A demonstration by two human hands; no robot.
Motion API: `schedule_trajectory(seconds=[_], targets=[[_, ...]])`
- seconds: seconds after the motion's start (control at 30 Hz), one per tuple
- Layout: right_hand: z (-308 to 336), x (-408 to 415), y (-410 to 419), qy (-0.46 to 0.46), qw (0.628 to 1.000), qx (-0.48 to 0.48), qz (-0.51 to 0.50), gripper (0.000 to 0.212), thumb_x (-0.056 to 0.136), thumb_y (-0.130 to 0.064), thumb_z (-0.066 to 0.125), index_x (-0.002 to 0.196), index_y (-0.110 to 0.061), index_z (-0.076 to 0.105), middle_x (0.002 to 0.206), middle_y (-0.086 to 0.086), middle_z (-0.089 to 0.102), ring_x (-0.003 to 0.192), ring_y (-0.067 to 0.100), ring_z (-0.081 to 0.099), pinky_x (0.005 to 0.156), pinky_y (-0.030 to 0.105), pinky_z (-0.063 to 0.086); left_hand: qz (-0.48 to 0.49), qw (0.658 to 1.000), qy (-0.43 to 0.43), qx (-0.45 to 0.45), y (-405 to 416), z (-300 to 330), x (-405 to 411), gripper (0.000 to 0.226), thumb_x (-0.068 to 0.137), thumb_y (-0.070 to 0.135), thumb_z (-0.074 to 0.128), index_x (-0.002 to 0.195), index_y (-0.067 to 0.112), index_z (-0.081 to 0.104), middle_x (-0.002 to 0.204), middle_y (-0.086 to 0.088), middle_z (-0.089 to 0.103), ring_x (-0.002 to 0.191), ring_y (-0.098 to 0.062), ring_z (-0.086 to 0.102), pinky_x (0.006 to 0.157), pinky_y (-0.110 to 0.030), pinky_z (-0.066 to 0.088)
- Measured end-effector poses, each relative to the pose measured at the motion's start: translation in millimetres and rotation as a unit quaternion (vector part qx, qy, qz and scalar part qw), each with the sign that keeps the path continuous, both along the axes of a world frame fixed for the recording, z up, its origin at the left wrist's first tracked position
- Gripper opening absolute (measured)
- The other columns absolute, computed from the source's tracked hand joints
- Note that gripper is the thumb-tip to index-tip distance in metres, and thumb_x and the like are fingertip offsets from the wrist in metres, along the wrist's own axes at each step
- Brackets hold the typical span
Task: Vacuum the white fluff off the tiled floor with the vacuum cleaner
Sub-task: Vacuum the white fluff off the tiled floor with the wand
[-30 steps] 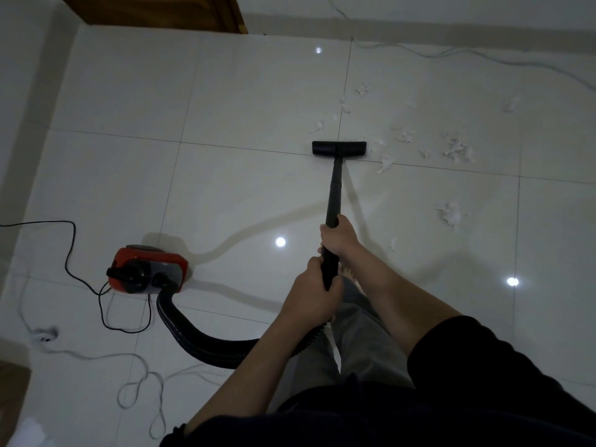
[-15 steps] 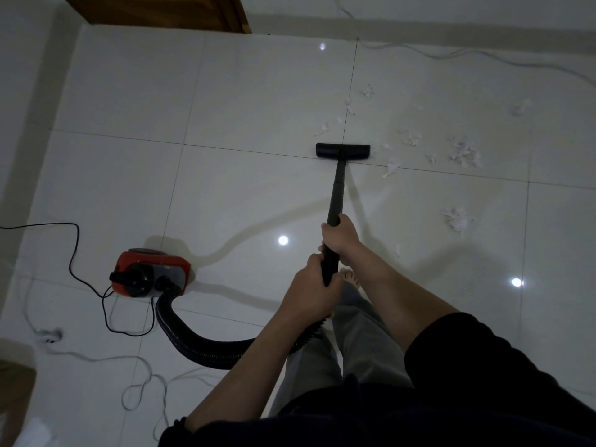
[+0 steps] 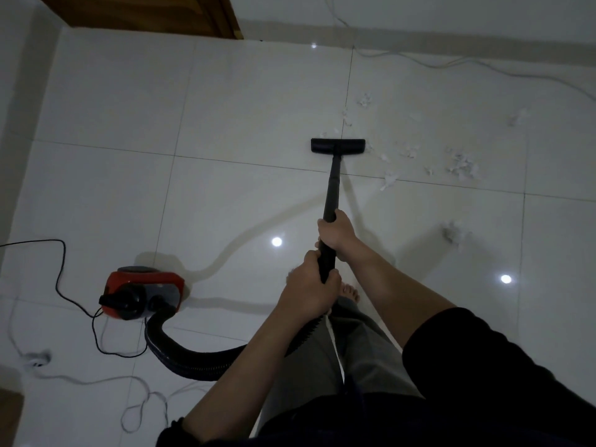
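Inspection taken with the nozzle (image 3: 338,146) as landmark, largest item first. The floor (image 3: 245,108) is glossy tile and, in my judgement, slick under my bare foot (image 3: 350,290); a hard push could cost me footing. The canister (image 3: 142,293) sits well behind and left of the nozzle, joined to me by the hose (image 3: 193,358), which curls back under my arms; I judge that reaching further past the nozzle would draw that curl tight and tug or tip the canister. A black cord (image 3: 59,282) and a pale cable (image 3: 96,380) lie loose around the canister, so a dragged canister could snag them. The wand (image 3: 332,188) runs from the nozzle straight back to my grip: my right hand (image 3: 337,235) is wrapped round it nearer the nozzle, my left hand (image 3: 308,290) wrapped round its rear end where the hose begins. The fluff (image 3: 462,164) lies mostly right of the nozzle, with a few tufts beyond it, one scrap touching its right end and one clump nearer me on the right; all of it is ahead and right of both hands. Risk: a quick sideways sweep may scatter light tufts instead of drawing them in.
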State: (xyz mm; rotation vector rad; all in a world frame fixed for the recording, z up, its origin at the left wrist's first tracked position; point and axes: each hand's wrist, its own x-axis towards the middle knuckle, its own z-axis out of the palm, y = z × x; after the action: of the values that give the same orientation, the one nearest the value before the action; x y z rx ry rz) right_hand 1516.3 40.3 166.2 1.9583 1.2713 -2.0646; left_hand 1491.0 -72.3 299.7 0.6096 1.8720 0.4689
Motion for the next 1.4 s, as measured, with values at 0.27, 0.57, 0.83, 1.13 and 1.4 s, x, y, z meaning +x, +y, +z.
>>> schedule_trajectory(seconds=[0.27, 0.57, 0.83, 1.13, 1.4], targets=[[5.0, -50.1, 35.6, -0.001, 1.000, 0.016, -0.019, 0.019, 0.098, -0.012, 0.049, 0.114, -0.017, 0.038, 0.089, 0.013, 0.051, 0.050, 0.018, 0.053, 0.040, 0.022, 0.047, -0.043, 0.999, 0.002, 0.007, 35.1, -5.8, -60.6, 0.029, 0.090, 0.032, 0.047, 0.115, 0.018, 0.044, 0.085, -0.010, 0.065, 0.072, -0.029, 0.067, 0.073, -0.051, 0.056], [5.6, -86.6, 77.5, -0.002, 0.999, 0.034, -0.041, 0.016, 0.099, -0.010, 0.049, 0.113, -0.010, 0.042, 0.082, 0.014, 0.051, 0.051, 0.020, 0.054, 0.042, 0.025, 0.047, -0.038, 0.999, -0.028, 0.017, 78.6, -9.5, -99.7, 0.034, 0.093, 0.028, 0.047, 0.124, 0.015, 0.041, 0.093, -0.009, 0.063, 0.074, -0.026, 0.066, 0.064, -0.038, 0.054], [2.2, -104.1, 118.5, -0.012, 0.997, 0.038, -0.063, 0.020, 0.099, -0.011, 0.050, 0.117, -0.004, 0.046, 0.077, 0.014, 0.052, 0.049, 0.021, 0.054, 0.045, 0.029, 0.048, -0.046, 0.999, -0.013, 0.008, 120.3, -16.3, -117.2, 0.036, 0.096, 0.029, 0.047, 0.129, 0.014, 0.041, 0.092, -0.002, 0.058, 0.072, -0.014, 0.058, 0.056, -0.023, 0.045], [-2.7, -116.3, 173.9, -0.001, 0.998, 0.020, -0.063, 0.040, 0.099, -0.015, 0.051, 0.138, -0.009, 0.042, 0.091, 0.015, 0.056, 0.053, 0.018, 0.056, 0.043, 0.023, 0.049, -0.044, 0.999, -0.010, 0.000, 178.0, -10.4, -129.9, 0.035, 0.096, 0.032, 0.047, 0.126, 0.015, 0.043, 0.083, 0.001, 0.056, 0.061, -0.011, 0.055, 0.051, -0.022, 0.042], [-2.1, -124.0, 204.0, -0.004, 0.998, 0.010, -0.060, 0.037, 0.100, -0.016, 0.050, 0.136, -0.009, 0.042, 0.094, 0.013, 0.055, 0.055, 0.018, 0.056, 0.046, 0.023, 0.049, -0.052, 0.999, -0.003, -0.008, 209.4, -5.4, -137.6, 0.040, 0.097, 0.028, 0.048, 0.133, 0.015, 0.037, 0.099, -0.007, 0.062, 0.075, -0.020, 0.062, 0.071, -0.036, 0.057]])
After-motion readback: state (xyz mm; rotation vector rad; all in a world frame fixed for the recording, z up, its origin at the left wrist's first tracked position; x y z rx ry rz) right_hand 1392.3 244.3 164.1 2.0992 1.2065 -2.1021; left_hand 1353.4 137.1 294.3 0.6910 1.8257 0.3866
